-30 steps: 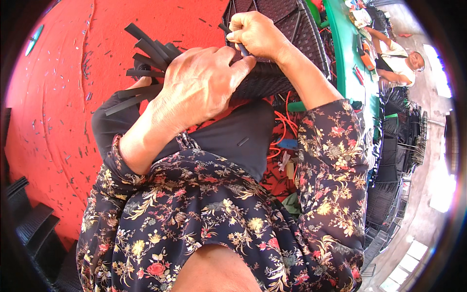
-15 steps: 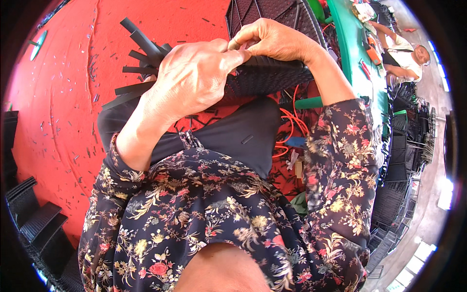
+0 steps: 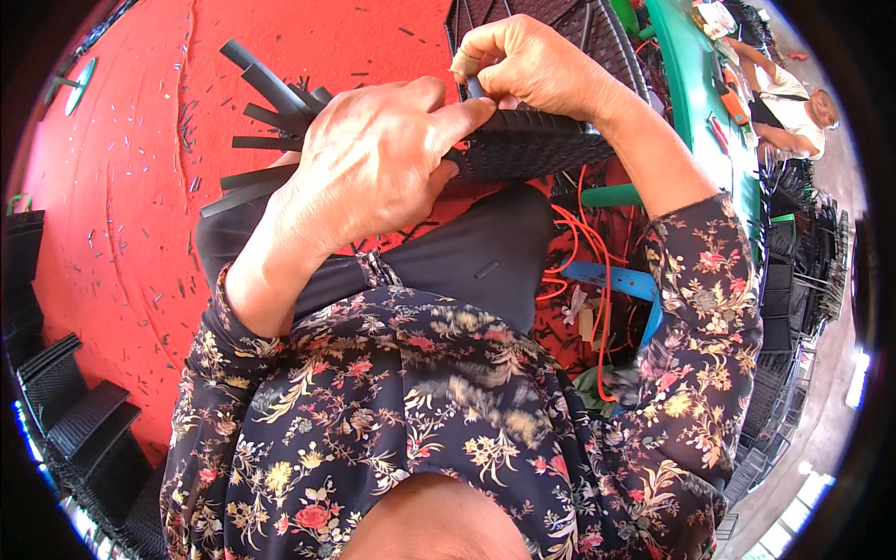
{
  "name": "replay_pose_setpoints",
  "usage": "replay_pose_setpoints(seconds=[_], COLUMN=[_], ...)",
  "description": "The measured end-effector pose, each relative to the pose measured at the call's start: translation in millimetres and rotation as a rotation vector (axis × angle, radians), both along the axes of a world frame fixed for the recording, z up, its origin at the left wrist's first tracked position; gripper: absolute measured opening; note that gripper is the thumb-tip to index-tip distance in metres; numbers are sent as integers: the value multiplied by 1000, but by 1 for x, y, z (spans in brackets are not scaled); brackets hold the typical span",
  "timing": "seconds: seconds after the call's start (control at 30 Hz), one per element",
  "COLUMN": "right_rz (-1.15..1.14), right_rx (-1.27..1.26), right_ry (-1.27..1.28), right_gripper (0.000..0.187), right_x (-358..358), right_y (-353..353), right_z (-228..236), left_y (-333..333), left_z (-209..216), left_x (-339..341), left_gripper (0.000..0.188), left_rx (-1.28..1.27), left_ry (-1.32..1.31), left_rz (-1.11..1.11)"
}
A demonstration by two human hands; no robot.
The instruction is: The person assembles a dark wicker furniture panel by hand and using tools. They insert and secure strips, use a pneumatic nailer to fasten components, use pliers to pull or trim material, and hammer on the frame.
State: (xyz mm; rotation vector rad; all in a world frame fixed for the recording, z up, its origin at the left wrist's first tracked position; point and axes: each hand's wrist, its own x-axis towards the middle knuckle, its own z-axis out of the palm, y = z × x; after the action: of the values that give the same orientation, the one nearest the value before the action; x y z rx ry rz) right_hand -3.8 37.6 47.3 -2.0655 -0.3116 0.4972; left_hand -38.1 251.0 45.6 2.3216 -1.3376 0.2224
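Red floor below — my left hand [image 3: 373,168] and right hand [image 3: 532,65] pinch the stiff woven panel [image 3: 532,149] at its rim — light, springy.

Black woven panel [image 3: 523,145] at twelve o'clock, black strips [image 3: 266,93] at eleven, red floor [image 3: 140,187] at nine, dark floral blouse [image 3: 392,411] with red, yellow and cream blooms at six, orange cord [image 3: 583,238] at three, green table [image 3: 700,84] at one
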Motion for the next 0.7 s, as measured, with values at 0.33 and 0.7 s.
replay_pose_setpoints(seconds=[0.33,0.7], right_rz=[42,59], right_rx=[14,81], right_ry=[224,316], right_gripper=[22,13], right_x=[4,4], right_y=[0,0], right_z=[5,-7], left_y=[-3,-3], left_z=[0,2], left_x=[0,-2], left_gripper=[54,49], left_rx=[-14,-34], left_ry=[19,-17], left_rz=[5,-11])
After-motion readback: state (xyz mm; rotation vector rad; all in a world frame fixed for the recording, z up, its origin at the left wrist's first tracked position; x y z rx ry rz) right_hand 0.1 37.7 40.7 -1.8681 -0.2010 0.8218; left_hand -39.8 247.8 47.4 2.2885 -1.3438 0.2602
